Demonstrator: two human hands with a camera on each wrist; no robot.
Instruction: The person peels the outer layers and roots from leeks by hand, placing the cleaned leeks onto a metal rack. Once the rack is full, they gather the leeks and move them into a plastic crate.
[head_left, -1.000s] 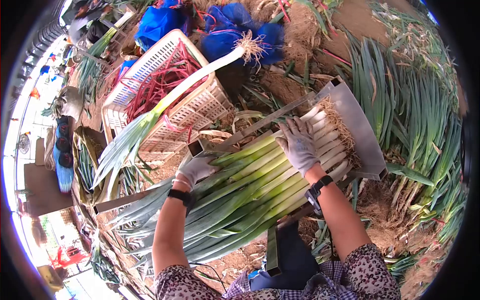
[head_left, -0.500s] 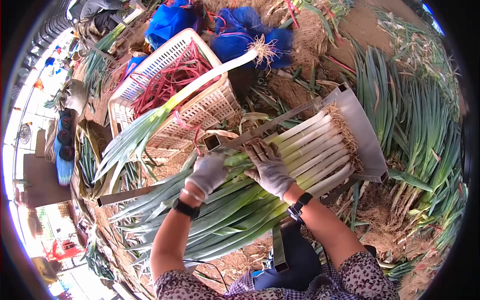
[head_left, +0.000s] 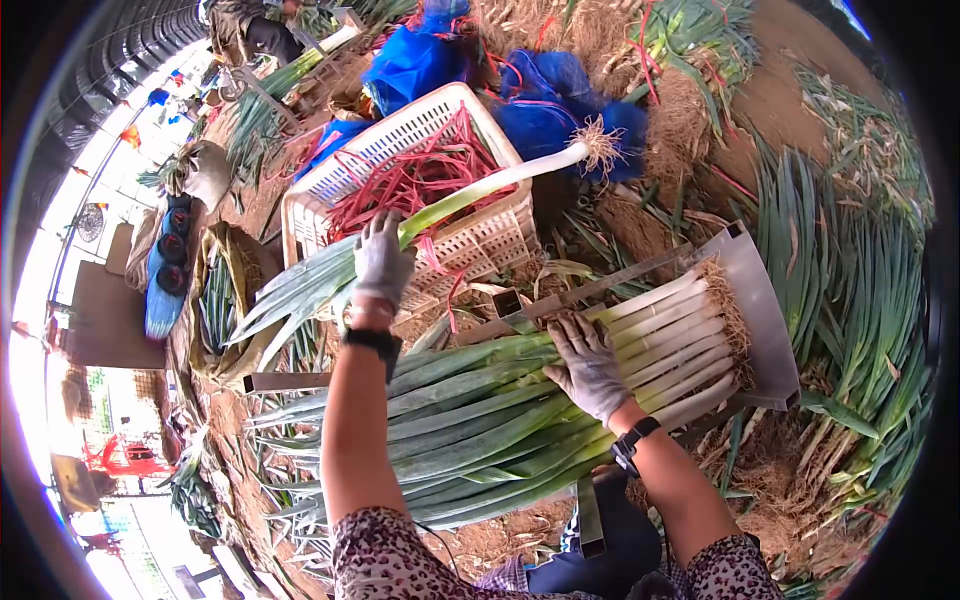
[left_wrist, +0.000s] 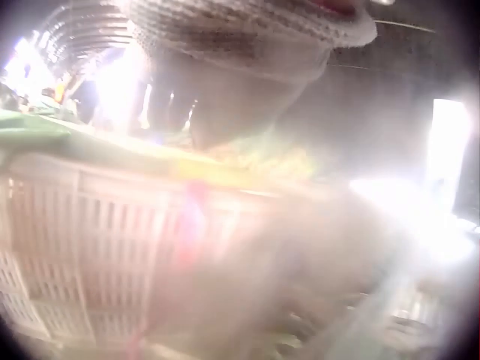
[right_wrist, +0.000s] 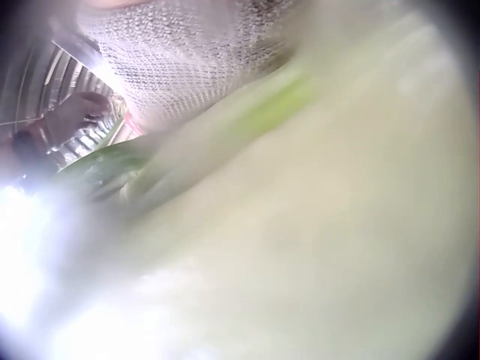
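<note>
Left hand [head_left: 383, 262]: since the earlier frame it has left the row of leeks [head_left: 480, 410] and gone up to the lone leek [head_left: 490, 186] at upper centre; fingers extended and not curled round anything, and whether they press on the leaves [head_left: 310, 280] I cannot tell, the left wrist view being blurred.
Right hand [head_left: 588, 368]: right of centre, much as it lay earlier, fingers spread loosely over the row where green turns white, resting flat and gripping nothing.
Row of leeks: across the centre of the frame, side by side, roots [head_left: 730, 325] towards the metal plate [head_left: 765, 320] at right, leaves trailing to the lower left.
Lone leek: slanting across the crate [head_left: 490, 240], over the red ties [head_left: 400, 185], its root end sticking out past the right edge.
Single stalk: light, I judge; firm in the shank, floppy and easily creased in the leaves, perhaps slick where moist.
Whole row: likely weighty and apt to roll apart if lifted unbound.
Best hold: round the firm shank just below the leaf fan, with the other hand supporting the leaves; pulling by leaf tips could tear them.
</note>
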